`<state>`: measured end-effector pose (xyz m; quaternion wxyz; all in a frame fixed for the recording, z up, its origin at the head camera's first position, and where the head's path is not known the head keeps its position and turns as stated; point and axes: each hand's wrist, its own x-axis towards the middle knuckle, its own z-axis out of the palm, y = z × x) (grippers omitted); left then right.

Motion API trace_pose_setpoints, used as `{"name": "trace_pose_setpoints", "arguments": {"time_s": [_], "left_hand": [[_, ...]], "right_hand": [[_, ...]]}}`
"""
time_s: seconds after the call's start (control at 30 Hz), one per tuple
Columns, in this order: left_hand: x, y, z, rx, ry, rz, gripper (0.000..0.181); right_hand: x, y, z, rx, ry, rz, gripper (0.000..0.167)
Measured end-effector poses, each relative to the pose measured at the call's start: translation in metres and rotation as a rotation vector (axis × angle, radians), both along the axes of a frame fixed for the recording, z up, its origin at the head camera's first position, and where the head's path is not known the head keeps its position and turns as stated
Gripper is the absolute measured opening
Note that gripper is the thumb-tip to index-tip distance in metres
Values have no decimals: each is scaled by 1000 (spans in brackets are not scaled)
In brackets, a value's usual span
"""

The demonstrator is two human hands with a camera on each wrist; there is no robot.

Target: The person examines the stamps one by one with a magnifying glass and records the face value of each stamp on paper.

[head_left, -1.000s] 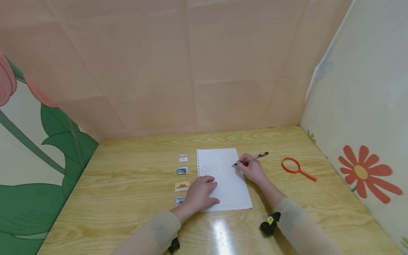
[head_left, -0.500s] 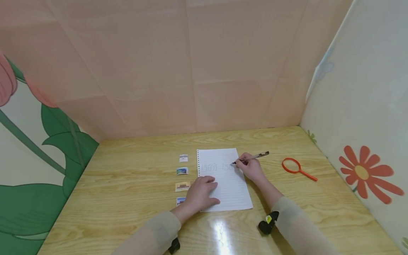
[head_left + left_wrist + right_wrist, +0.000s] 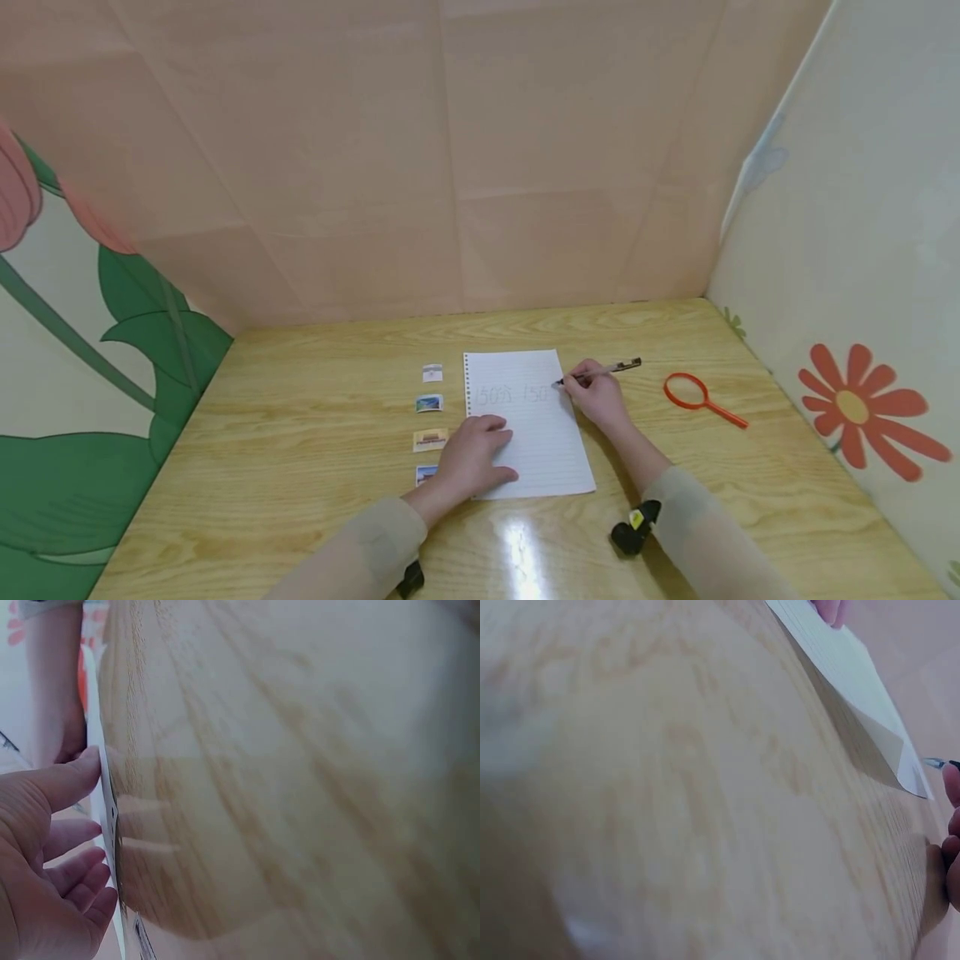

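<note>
One lined sheet (image 3: pixel 543 454), left hand (image 3: pixel 470 454) atop, fingers apart, right hand (image 3: pixel 599 401), fingers pinching pen (image 3: pixel 624 366)

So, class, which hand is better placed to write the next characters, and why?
Probably the right hand: it grips the pen, whose tip is close to the end of the writing. The left hand rests on the paper, holding no pen.

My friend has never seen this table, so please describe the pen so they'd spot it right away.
On the wooden table, find the white lined paper near the middle. At its right edge, the right hand holds the pen, tip toward the paper and dark back end pointing right. Unlike the red magnifying glass farther right, it is thin, straight and held.
</note>
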<state>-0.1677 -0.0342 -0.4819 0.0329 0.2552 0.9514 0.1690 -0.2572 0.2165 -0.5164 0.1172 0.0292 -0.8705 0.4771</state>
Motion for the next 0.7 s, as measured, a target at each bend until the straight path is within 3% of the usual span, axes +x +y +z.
{"name": "trace_pose_setpoints", "arguments": {"time_s": [0.27,0.47,0.7], "left_hand": [[0,-1,-1,-8,6,-2,60],[0,0,0,-6,3,-5,60],[0,-1,-1,-17,2,-5,59]], "right_hand": [[0,-2,0,16,28,41,6],[0,1,-1,34,61,-5,6],[1,3,-1,18,22,-2,7]]}}
